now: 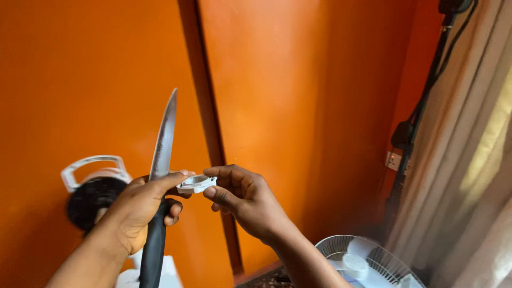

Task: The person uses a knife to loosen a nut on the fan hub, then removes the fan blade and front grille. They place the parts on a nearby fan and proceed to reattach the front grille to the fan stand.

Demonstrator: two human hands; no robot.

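Presently your left hand (pixel 140 208) grips the knife (pixel 160 176) upright, while your right hand (pixel 240 197) pinches a white plastic piece (pixel 196 184) against its blade.

The wall (pixel 298 96) was plain orange. The knife (pixel 162 144) had a grey steel blade and a black handle. The small plastic piece (pixel 196 183) was white, the fan (pixel 368 261) white, the curtain (pixel 474 160) pale beige.
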